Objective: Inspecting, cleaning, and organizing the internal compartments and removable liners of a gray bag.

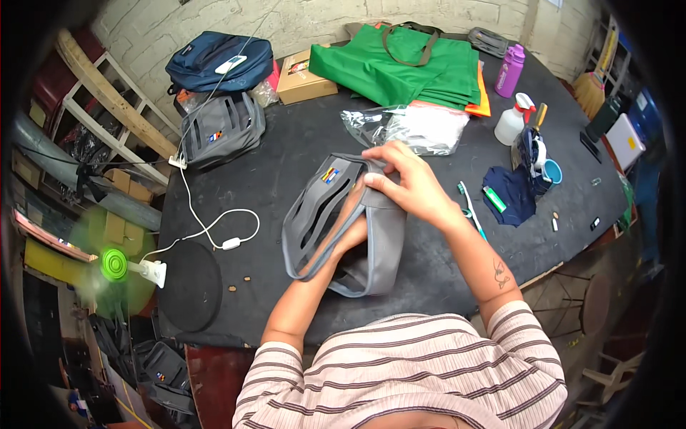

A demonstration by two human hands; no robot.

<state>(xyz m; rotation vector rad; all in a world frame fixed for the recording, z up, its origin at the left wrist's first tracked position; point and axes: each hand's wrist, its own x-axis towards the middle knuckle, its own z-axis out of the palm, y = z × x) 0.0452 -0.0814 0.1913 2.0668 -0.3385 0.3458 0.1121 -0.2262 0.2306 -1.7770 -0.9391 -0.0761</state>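
A grey backpack [386,243] with blue-grey edging and a small colourful patch is held above the table, its opening turned toward me. My left hand [351,234] reaches in through that opening; the bag's fabric hides its fingers, so whether they grip anything does not show. At the top edge of the bag, my right hand [418,187] is closed, thumb and fingers pinching the fabric.
On the black table [300,129] lie a second grey backpack [221,129], a navy backpack [221,61], a cardboard box [307,89], green bags [400,68], a spray bottle [511,125] and a toothbrush [468,204]. A green fan [114,264] spins at left, near a white cable [204,229].
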